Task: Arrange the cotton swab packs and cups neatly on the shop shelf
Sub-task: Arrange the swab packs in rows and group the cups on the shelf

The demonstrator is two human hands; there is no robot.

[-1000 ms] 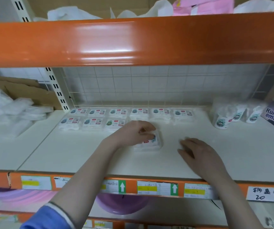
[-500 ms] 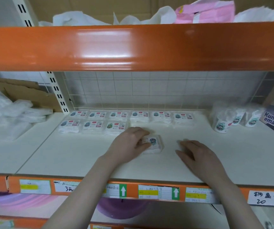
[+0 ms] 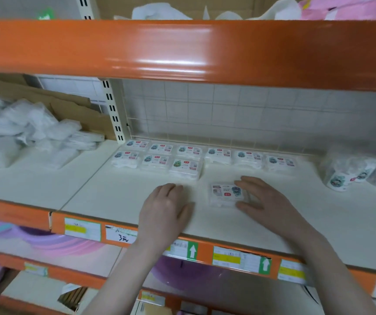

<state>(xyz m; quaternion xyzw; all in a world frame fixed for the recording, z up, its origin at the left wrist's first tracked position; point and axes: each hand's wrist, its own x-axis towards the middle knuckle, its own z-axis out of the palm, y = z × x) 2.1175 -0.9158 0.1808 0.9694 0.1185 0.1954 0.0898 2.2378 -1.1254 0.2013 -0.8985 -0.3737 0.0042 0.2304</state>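
The right hand gripped a loose swab pack between thumb and fingers on the shelf. The left hand lay flat, fingers relaxed, just left of the pack. Beyond both hands stood rows of packs; cups were far right.

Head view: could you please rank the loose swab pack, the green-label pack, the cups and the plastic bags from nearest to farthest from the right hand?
From the right hand:
1. Loose swab pack, between its fingers and thumb.
2. Green-label pack, front row, left of it.
3. Cups, far right.
4. Plastic bags, far left bay.
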